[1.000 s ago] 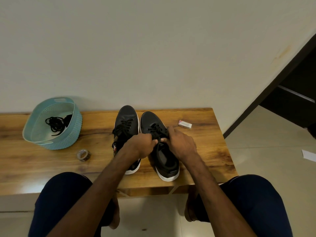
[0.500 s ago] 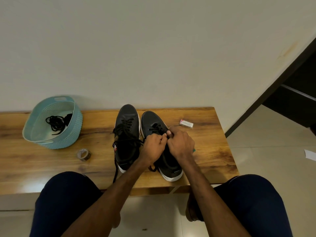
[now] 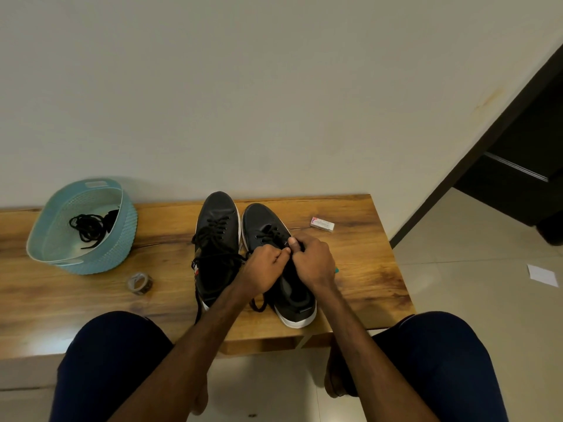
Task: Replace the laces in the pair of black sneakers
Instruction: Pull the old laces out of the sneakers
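Note:
Two black sneakers with white soles stand side by side on the wooden bench (image 3: 359, 269), toes toward the wall. The left sneaker (image 3: 217, 226) has a loose black lace trailing off the bench's front edge. Over the tongue of the right sneaker (image 3: 262, 220), my left hand (image 3: 262, 269) and my right hand (image 3: 313, 260) meet, both with curled fingers pinching its black lace (image 3: 271, 233). A loop of that lace (image 3: 258, 304) hangs beside the heel. The hands hide the upper eyelets.
A teal plastic basket (image 3: 122, 239) at the bench's left holds a bundle of black laces (image 3: 86, 228). A tape roll (image 3: 139, 283) lies in front of it. A small white box (image 3: 322, 223) sits right of the shoes. My knees flank the bench's front edge.
Both hands have moved forward along the right sneaker toward its laces. The left sneaker, earlier half hidden by my left hand, is uncovered with its lace trailing down.

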Demonstrator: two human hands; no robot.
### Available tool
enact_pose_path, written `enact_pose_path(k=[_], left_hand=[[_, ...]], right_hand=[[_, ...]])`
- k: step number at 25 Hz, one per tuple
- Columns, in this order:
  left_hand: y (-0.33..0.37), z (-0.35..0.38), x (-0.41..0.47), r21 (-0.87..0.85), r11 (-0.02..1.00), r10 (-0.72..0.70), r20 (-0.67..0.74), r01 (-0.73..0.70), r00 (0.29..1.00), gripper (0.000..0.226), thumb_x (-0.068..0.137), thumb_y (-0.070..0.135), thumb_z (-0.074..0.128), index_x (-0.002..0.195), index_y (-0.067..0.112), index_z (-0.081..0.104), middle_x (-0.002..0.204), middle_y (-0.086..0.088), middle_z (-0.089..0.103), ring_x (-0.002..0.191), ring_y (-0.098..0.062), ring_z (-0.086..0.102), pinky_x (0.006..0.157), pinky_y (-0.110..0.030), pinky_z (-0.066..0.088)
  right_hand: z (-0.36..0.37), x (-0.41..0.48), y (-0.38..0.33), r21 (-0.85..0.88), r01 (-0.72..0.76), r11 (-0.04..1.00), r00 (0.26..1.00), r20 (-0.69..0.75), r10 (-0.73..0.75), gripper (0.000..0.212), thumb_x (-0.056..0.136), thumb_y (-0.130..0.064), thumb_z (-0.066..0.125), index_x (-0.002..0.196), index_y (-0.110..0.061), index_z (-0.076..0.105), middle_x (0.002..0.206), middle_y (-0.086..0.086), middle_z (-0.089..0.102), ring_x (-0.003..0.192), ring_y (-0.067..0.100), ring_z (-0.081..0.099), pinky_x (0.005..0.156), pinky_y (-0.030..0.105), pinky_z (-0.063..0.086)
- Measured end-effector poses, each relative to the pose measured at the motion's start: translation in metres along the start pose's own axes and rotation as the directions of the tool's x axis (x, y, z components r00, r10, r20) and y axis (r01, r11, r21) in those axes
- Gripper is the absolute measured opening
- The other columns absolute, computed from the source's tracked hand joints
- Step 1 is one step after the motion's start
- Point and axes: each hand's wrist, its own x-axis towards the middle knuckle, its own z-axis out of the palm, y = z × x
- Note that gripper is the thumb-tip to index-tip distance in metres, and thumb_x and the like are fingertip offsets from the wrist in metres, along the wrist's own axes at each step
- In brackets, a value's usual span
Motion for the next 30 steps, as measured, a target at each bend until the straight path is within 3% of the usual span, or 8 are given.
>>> enact_pose_path(k=[3,5,7,9,12,15,21,30], left_hand=[[0.003,-0.012,-0.002,-0.035,0.996,-0.089,-0.041,0.088,0.995,0.051,0.105,0.036,0.04,0.063,0.01,0.052,0.057,-0.006,0.05,0.051,-0.017,0.046,0.055,-0.034,0.035],[0.005,-0.019,-0.001,-0.098,0.98,-0.183,-0.105,0.173,0.977,0.057,0.101,0.056,0.034,0.075,0.008,0.053,0.067,-0.01,0.056,0.06,-0.022,0.053,0.061,-0.036,0.042],[0.006,-0.021,0.0,-0.138,0.966,-0.231,-0.091,0.218,0.969,0.057,0.097,0.063,0.038,0.074,0.012,0.051,0.068,-0.01,0.055,0.06,-0.024,0.052,0.061,-0.039,0.046],[0.005,-0.019,0.001,-0.112,0.968,-0.234,-0.089,0.223,0.968,0.045,0.098,0.048,0.05,0.069,0.014,0.05,0.068,-0.012,0.055,0.061,-0.025,0.051,0.064,-0.045,0.052],[-0.004,-0.019,0.005,-0.155,0.956,-0.261,-0.057,0.25,0.964,0.036,0.099,0.026,0.054,0.067,0.01,0.057,0.064,-0.013,0.052,0.058,-0.025,0.05,0.064,-0.045,0.051],[-0.009,-0.019,0.007,-0.185,0.949,-0.266,-0.035,0.255,0.963,0.036,0.099,0.019,0.054,0.064,0.009,0.055,0.059,-0.012,0.047,0.054,-0.024,0.045,0.06,-0.037,0.042],[-0.005,-0.015,0.006,-0.201,0.951,-0.252,-0.072,0.234,0.965,0.036,0.098,0.021,0.055,0.063,0.013,0.053,0.058,-0.008,0.049,0.055,-0.023,0.045,0.058,-0.035,0.039],[-0.005,-0.019,0.007,-0.292,0.923,-0.286,-0.088,0.25,0.954,0.032,0.097,0.02,0.058,0.076,-0.002,0.064,0.067,-0.013,0.057,0.063,-0.024,0.052,0.064,-0.036,0.045]], right_hand=[[-0.02,-0.001,0.006,0.109,0.134,0.985,0.976,0.156,-0.15,0.033,0.102,-0.045,0.046,0.082,-0.026,0.066,0.08,-0.004,0.068,0.077,0.016,0.063,0.073,0.04,0.053],[-0.033,0.002,0.009,0.071,0.186,0.98,0.922,0.332,-0.199,0.029,0.102,-0.036,0.049,0.088,-0.023,0.07,0.083,-0.003,0.069,0.076,0.015,0.062,0.077,0.042,0.054],[-0.039,0.005,0.008,0.003,0.274,0.962,0.883,0.396,-0.253,0.016,0.098,-0.024,0.059,0.098,-0.02,0.075,0.089,-0.004,0.071,0.078,0.01,0.061,0.079,0.039,0.053],[-0.038,0.006,0.004,0.094,0.264,0.96,0.908,0.312,-0.28,0.007,0.091,-0.019,0.07,0.09,-0.022,0.076,0.086,-0.009,0.07,0.079,0.007,0.063,0.077,0.034,0.054],[-0.031,0.007,0.0,0.209,0.193,0.959,0.957,0.176,-0.231,0.015,0.088,-0.01,0.072,0.083,-0.024,0.073,0.082,-0.01,0.069,0.075,0.005,0.062,0.072,0.031,0.054],[-0.018,0.006,0.002,0.089,0.198,0.976,0.966,0.152,-0.21,0.016,0.088,-0.008,0.071,0.083,-0.023,0.071,0.082,-0.01,0.067,0.078,0.005,0.062,0.078,0.033,0.056],[-0.013,0.003,-0.002,0.072,0.272,0.96,0.959,0.062,-0.276,0.011,0.088,-0.013,0.072,0.084,-0.023,0.069,0.085,-0.011,0.064,0.081,0.002,0.058,0.077,0.027,0.053],[-0.013,0.006,-0.01,-0.217,0.484,0.848,0.874,0.17,-0.456,0.003,0.093,-0.019,0.06,0.094,-0.017,0.058,0.095,0.001,0.062,0.084,0.018,0.052,0.069,0.028,0.039]])
